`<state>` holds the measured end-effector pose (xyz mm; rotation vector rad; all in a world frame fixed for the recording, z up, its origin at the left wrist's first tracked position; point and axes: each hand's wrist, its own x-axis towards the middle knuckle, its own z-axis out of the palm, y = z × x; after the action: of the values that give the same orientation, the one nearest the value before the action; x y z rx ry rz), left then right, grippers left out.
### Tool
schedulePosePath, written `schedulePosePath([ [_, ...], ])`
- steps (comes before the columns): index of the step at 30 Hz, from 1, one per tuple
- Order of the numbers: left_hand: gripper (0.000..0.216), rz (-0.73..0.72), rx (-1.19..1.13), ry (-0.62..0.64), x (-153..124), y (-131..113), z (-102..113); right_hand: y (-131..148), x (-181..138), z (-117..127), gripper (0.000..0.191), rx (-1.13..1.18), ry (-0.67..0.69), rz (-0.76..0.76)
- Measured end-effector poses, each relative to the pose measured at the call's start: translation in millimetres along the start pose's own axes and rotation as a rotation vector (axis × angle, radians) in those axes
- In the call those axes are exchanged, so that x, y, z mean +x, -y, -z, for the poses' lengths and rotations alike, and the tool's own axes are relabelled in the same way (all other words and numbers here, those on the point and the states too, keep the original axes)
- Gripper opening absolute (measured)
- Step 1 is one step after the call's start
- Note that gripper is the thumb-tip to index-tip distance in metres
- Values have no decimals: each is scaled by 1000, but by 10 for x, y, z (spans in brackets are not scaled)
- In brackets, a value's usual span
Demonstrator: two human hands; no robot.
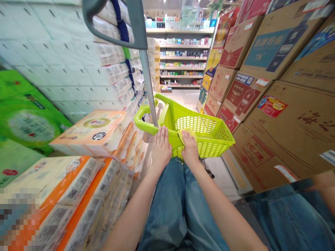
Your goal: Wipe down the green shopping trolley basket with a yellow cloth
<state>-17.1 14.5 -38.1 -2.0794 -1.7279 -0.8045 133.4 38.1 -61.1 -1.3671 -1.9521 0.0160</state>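
A lime-green plastic shopping basket [209, 134] on wheels stands in the aisle in front of my knees. My left hand [161, 148] lies flat on its near rim, fingers stretched out, at the foot of the grey metal pull handle [146, 66] that rises up and to the left. My right hand [190, 148] presses a small yellow cloth [186, 133] against the basket's near wall, fingers laid over it. The basket looks empty inside.
Stacked packs of tissue paper [89, 134] in orange and white wrap crowd the left side, with green packs [23, 115] behind. Brown cardboard cartons [282, 115] wall the right. A narrow floor strip leads to shelves [183, 59] at the far end.
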Motion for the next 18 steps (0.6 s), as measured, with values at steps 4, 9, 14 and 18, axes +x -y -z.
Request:
schedulePosePath([
  [4, 71, -10, 20, 34, 1, 14, 21, 397, 204, -102, 79, 103, 46, 64],
  [9, 72, -10, 36, 45, -4, 3, 45, 286, 138, -67, 83, 68, 33, 108],
  [14, 72, -10, 19, 29, -5, -17, 59, -182, -74, 53, 89, -57, 25, 81],
  [18, 71, -6, 16, 29, -9, -12, 53, -612, -278, 199, 83, -147, -30, -20],
])
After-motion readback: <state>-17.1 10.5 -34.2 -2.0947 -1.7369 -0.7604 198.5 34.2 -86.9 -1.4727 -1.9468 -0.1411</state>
